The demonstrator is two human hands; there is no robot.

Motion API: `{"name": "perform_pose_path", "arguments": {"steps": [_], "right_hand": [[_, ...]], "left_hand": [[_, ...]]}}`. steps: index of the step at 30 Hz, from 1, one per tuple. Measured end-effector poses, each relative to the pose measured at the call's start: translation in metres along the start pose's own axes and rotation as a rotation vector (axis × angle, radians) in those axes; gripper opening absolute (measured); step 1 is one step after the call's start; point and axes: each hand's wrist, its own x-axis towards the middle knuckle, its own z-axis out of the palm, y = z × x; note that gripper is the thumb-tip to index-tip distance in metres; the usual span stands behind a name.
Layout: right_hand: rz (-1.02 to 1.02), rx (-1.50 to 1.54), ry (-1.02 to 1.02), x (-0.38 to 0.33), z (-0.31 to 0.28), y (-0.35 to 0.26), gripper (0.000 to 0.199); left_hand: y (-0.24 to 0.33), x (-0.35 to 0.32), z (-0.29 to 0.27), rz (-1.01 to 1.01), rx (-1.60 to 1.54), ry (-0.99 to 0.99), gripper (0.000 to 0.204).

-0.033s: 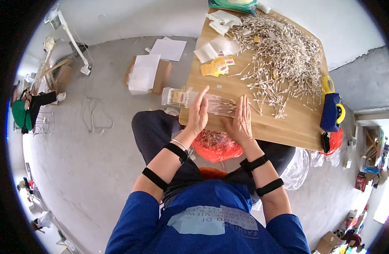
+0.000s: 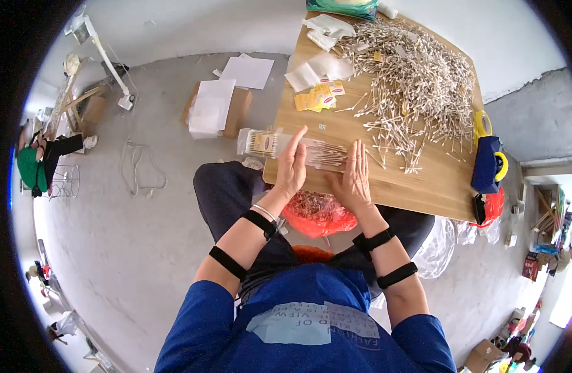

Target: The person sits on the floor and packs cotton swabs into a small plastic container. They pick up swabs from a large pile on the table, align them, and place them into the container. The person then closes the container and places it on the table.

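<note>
I see my left hand (image 2: 291, 168) and right hand (image 2: 354, 177), fingers flat and together, pressing a neat bundle of thin cotton swabs (image 2: 326, 155) between them at the wooden table (image 2: 423, 186) edge; beyond, a loose swab heap (image 2: 416, 81).

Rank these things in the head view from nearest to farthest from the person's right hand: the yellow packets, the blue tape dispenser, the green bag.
From the right hand:
1. Yellow packets, up the table, slightly left.
2. Blue tape dispenser, at the table's right edge.
3. Green bag, at the table's far end.

Wooden table (image 2: 423, 186) — cotton swabs (image 2: 416, 74), sachets (image 2: 320, 99)
</note>
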Motion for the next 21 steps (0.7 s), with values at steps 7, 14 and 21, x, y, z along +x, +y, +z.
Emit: {"name": "perform_pose_path", "arguments": {"steps": [7, 14, 21], "right_hand": [[-0.016, -0.006, -0.002, 0.009, 0.014, -0.015, 0.091], [0.053, 0.137, 0.076, 0.019, 0.030, -0.023, 0.075], [0.069, 0.406, 0.197, 0.031, 0.019, -0.008, 0.058]], "left_hand": [[0.000, -0.006, 0.014, -0.022, -0.083, -0.015, 0.044], [0.006, -0.004, 0.019, -0.013, -0.098, -0.015, 0.048], [-0.005, 0.006, 0.018, -0.083, -0.232, 0.013, 0.056]]}}
